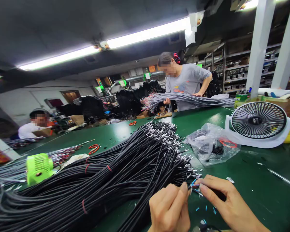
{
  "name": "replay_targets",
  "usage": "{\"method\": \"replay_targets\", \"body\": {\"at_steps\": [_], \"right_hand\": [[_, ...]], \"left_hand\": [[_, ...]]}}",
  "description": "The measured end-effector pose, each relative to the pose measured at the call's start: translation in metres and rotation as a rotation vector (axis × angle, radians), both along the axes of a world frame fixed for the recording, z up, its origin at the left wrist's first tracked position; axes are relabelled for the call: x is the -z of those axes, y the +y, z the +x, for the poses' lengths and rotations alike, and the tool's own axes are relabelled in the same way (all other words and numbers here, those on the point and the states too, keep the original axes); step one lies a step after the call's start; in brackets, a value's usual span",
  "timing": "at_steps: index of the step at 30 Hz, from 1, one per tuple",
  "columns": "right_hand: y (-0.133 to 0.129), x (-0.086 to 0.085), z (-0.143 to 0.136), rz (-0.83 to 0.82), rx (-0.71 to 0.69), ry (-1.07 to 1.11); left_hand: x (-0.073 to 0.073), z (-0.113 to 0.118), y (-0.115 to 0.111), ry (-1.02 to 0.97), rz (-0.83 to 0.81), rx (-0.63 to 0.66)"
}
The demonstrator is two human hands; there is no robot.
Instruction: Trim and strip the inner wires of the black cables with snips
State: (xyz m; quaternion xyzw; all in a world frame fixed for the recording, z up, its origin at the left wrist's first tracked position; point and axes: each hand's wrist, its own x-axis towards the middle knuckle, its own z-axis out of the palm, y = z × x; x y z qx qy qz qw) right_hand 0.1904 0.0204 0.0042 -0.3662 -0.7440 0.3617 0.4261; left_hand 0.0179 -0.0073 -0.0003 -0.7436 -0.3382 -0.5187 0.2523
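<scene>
Pinched in my left hand [170, 206] is the end of a black cable, its thumb and forefinger closed near the stripped tip. Thin blue and brownish wires [195, 184] stick out of that tip. My right hand [218, 193] closes its thumb and fingertips on these wires, close to the left thumb. Beside my hands lies a large pile of black cables [125, 161], their white-tipped ends [174, 141] fanned toward the right. Small blue and white scraps [214, 210] lie below the right hand.
On the green table [251, 187] stand a white fan [258, 124] and a small green fan [39, 168]. A clear plastic bag [211, 145] holds black pieces. Orange-handled scissors [93, 149] lie behind the cables. Across the table, a person [187, 79] holds grey cables [190, 99]; another sits left.
</scene>
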Motion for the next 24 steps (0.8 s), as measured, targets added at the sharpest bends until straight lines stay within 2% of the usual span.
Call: {"method": "replay_targets", "body": {"at_steps": [3, 7, 16, 24], "right_hand": [[0.001, 0.004, 0.000, -0.040, 0.008, -0.020], [0.003, 0.007, 0.001, -0.053, -0.007, -0.051], [0.000, -0.003, 0.001, -0.042, -0.010, -0.049], [-0.001, -0.004, 0.001, -0.043, -0.027, -0.045]], "left_hand": [[-0.002, 0.002, -0.001, 0.036, 0.048, -0.023], [-0.004, 0.002, -0.002, 0.055, 0.024, -0.029], [0.000, 0.002, -0.004, 0.060, 0.014, -0.015], [0.003, 0.002, -0.004, 0.045, 0.019, -0.066]]}}
